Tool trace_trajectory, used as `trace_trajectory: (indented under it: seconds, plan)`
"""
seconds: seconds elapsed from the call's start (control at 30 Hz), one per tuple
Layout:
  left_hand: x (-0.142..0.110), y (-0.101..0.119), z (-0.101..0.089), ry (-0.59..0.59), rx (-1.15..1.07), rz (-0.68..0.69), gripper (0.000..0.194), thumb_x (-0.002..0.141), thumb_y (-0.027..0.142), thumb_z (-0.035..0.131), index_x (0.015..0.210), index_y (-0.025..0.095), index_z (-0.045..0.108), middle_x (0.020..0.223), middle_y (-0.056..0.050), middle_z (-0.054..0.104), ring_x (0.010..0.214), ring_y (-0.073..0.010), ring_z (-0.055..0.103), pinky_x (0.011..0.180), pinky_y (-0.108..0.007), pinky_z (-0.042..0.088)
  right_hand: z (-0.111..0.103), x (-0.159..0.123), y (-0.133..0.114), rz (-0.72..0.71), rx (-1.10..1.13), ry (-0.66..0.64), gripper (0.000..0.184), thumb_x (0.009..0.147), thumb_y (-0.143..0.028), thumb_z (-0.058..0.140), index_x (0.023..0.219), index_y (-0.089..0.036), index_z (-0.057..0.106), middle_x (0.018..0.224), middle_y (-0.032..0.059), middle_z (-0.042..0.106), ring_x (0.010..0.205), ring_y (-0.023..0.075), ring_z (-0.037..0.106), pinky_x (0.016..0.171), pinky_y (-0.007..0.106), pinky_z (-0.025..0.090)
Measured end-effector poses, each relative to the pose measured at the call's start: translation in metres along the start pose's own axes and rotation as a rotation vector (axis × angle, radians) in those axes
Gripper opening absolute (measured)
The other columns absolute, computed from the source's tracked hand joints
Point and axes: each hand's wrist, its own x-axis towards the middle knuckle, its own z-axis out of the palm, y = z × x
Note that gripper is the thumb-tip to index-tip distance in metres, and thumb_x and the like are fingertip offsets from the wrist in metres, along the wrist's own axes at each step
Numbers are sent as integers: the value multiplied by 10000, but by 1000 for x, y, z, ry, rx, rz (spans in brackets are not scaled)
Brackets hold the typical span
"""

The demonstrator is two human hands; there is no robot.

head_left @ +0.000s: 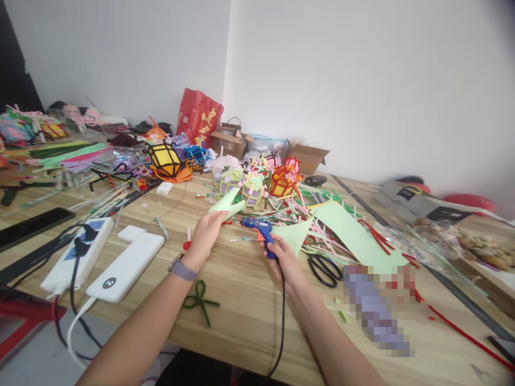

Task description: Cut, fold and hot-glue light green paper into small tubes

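My left hand is closed on a piece of pale green paper, which points up and to the right and looks folded or cut into a V. In my right hand is a blue hot glue gun with an orange trigger, its nozzle aimed left toward the paper. The gun's black cord hangs down over the table's front edge. A green pipe-cleaner shape with loops lies below my left wrist. Black-handled scissors rest to the right of my right hand.
Small pipe-cleaner lanterns stand behind my hands, with a yellow lantern farther left. Green paper sheets and loose pipe cleaners cover the right side. A power strip, a white power bank and a phone lie left.
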Motion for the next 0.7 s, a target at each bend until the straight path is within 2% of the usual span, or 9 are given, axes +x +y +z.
trace_trajectory:
  seconds: [0.13,0.23,0.33,0.47,0.6,0.7]
  plan:
    - [-10,9,5,-80,212,3,289,773,435,625,846,175,728,861,-49,752,815,-221,659,702,-281,477,-3,2,3,5,10,2,423,544,-188,841,887,-207,594,777,-4,732,699,128,680,565,184,533]
    - [-10,9,3,-90,340,7,258,774,407,599,762,178,717,733,-13,726,707,-200,633,636,-271,445,-5,3,4,22,7,1,399,556,-173,836,880,-205,605,770,-4,727,691,129,679,554,182,540]
    - [-2,4,-6,-26,400,18,272,776,401,575,713,173,709,669,-7,696,664,-195,617,620,-272,437,-7,4,3,41,38,-18,363,572,-147,821,872,-202,625,749,-7,720,675,113,667,561,163,548]
    - [16,-4,-27,232,442,23,297,814,371,504,804,152,704,846,-87,717,851,-255,637,741,-325,469,-9,5,0,108,121,-107,325,608,-117,776,909,-184,674,771,-6,704,645,80,641,533,107,533]
    - [26,-12,-34,252,410,52,245,805,318,504,776,177,703,1014,-125,709,996,-280,620,874,-363,473,-8,3,-3,135,144,-152,334,618,-101,755,940,-166,699,829,13,702,623,78,625,502,101,529]
    - [29,-19,-29,233,350,61,154,748,249,558,680,204,689,958,-116,724,1023,-291,618,981,-390,431,-6,1,-4,120,149,-153,368,593,-113,777,950,-165,708,833,19,705,622,83,616,493,109,526]
